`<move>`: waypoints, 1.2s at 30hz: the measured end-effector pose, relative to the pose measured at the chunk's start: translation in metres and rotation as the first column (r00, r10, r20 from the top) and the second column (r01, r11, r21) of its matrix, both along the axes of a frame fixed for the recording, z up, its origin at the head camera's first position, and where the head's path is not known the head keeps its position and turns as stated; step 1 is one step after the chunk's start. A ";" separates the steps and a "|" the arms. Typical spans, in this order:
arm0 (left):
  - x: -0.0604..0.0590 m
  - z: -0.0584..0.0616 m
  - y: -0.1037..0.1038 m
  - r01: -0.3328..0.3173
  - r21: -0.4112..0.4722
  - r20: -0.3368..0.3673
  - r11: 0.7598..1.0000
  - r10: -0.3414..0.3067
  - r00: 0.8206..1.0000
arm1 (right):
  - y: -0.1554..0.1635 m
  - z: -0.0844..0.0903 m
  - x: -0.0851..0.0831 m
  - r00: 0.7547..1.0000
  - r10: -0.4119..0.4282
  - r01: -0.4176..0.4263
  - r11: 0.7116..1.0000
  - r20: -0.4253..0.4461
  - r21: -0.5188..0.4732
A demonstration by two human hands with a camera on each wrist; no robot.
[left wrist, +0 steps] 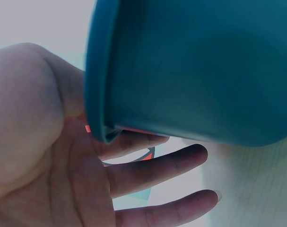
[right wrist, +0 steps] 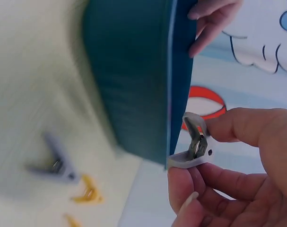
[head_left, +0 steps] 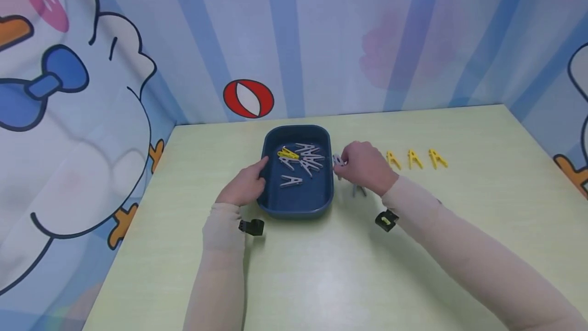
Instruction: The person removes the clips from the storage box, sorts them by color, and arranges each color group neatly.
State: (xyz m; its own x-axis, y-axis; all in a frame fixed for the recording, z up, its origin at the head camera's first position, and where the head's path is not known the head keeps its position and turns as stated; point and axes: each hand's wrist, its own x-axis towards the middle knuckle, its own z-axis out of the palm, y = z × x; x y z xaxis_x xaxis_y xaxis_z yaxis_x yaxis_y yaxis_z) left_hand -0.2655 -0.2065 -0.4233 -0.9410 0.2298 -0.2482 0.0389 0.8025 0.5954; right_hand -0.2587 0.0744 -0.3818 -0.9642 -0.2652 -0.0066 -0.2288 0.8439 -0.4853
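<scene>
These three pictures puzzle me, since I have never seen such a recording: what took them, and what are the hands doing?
No machine here: a person works with two bare hands and wears three cameras. The wide picture comes from the head, looking down on a pale green table. The two close-ups come from the wrists.

The left hand rests against the left rim of a dark blue tray, fingers fairly straight. Inside the tray lie white clothespins and a yellow one.

The right hand pinches a white clothespin at the tray's right rim; whether it bites the rim is unclear. Three yellow clothespins sit in a row further right, and a grey clothespin lies below the right hand.
</scene>
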 end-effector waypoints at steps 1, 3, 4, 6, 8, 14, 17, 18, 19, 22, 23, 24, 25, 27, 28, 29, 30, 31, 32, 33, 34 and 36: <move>0.000 0.000 0.000 0.000 0.002 0.001 1.000 0.000 1.000 | 0.005 -0.001 0.000 1.000 -0.013 0.013 1.000 0.001 -0.002; 0.000 0.000 0.000 -0.002 0.005 0.002 1.000 0.002 1.000 | 0.014 -0.004 0.001 0.999 -0.047 0.047 0.999 0.015 -0.001; 0.000 0.000 0.000 -0.002 0.006 0.001 1.000 0.002 1.000 | 0.019 -0.006 0.001 0.998 -0.064 0.064 0.998 0.028 0.004; 0.000 0.001 0.000 -0.001 0.003 0.000 1.000 0.001 1.000 | 0.027 -0.009 0.001 0.993 -0.096 0.096 0.995 0.063 0.014; 0.001 0.000 0.000 -0.002 0.002 0.000 1.000 0.002 1.000 | 0.034 -0.012 0.001 0.986 -0.126 0.124 0.992 0.107 0.026; 0.000 -0.002 0.000 -0.002 0.007 0.000 1.000 0.002 1.000 | 0.053 -0.023 0.003 0.964 -0.185 0.178 0.983 0.193 0.052; 0.001 -0.001 0.000 0.000 0.008 0.000 1.000 0.000 1.000 | 0.061 -0.028 0.002 0.962 -0.196 0.188 0.981 0.192 0.056; 0.001 -0.001 0.000 0.000 0.009 0.000 1.000 0.000 1.000 | 0.063 -0.029 0.002 0.961 -0.197 0.190 0.980 0.191 0.058; 0.001 -0.001 0.000 0.001 0.009 0.001 1.000 -0.001 1.000 | 0.064 -0.031 0.002 0.960 -0.201 0.193 0.979 0.193 0.061; 0.001 0.000 0.000 -0.002 0.010 0.005 1.000 0.002 1.000 | 0.069 -0.035 0.003 0.960 -0.202 0.192 0.979 0.196 0.070; 0.001 0.000 0.001 -0.004 0.010 0.005 1.000 0.004 1.000 | 0.070 -0.037 0.003 0.959 -0.202 0.192 0.979 0.197 0.071; 0.001 0.000 0.001 -0.005 0.011 0.006 1.000 0.005 1.000 | 0.070 -0.039 0.003 0.959 -0.200 0.190 0.979 0.200 0.069; 0.001 0.000 0.001 -0.007 0.012 0.007 1.000 0.007 1.000 | 0.071 -0.041 0.003 0.958 -0.202 0.192 0.979 0.203 0.068; 0.001 0.001 0.001 -0.009 0.014 0.008 1.000 0.009 1.000 | 0.071 -0.044 0.003 0.955 -0.202 0.193 0.979 0.217 0.064; 0.001 0.000 0.000 -0.010 0.014 0.008 1.000 0.010 1.000 | 0.071 -0.045 0.003 0.952 -0.204 0.195 0.979 0.228 0.061; 0.001 0.000 0.000 -0.010 0.015 0.009 1.000 0.010 1.000 | 0.070 -0.047 0.003 0.948 -0.206 0.197 0.978 0.241 0.062; 0.000 0.000 0.000 -0.003 0.014 0.004 1.000 0.003 1.000 | 0.070 -0.048 0.003 0.945 -0.208 0.199 0.978 0.254 0.061; 0.000 -0.001 0.000 0.004 0.013 -0.001 1.000 -0.004 1.000 | 0.070 -0.049 0.003 0.941 -0.210 0.201 0.978 0.265 0.062; -0.001 -0.002 -0.001 0.012 0.012 -0.007 1.000 -0.012 1.000 | 0.070 -0.051 0.003 0.937 -0.212 0.203 0.977 0.276 0.061; -0.001 -0.002 -0.001 0.020 0.012 -0.013 1.000 -0.020 1.000 | 0.070 -0.052 0.002 0.935 -0.214 0.205 0.977 0.284 0.060; -0.002 -0.002 -0.002 0.027 0.012 -0.019 1.000 -0.027 0.999 | 0.070 -0.053 0.002 0.933 -0.214 0.206 0.977 0.289 0.058; -0.003 -0.003 -0.003 0.037 0.012 -0.027 0.999 -0.037 0.999 | 0.069 -0.054 0.001 0.931 -0.215 0.208 0.977 0.293 0.055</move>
State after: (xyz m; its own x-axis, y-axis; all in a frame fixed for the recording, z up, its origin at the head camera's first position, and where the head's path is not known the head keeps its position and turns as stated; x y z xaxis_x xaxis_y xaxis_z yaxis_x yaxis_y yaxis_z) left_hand -0.2683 -0.2090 -0.4259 -0.9380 0.2677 -0.2201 0.0846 0.7927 0.6037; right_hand -0.2573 0.1436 -0.4355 -0.9513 -0.0516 -0.3038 0.1073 0.8688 -0.4835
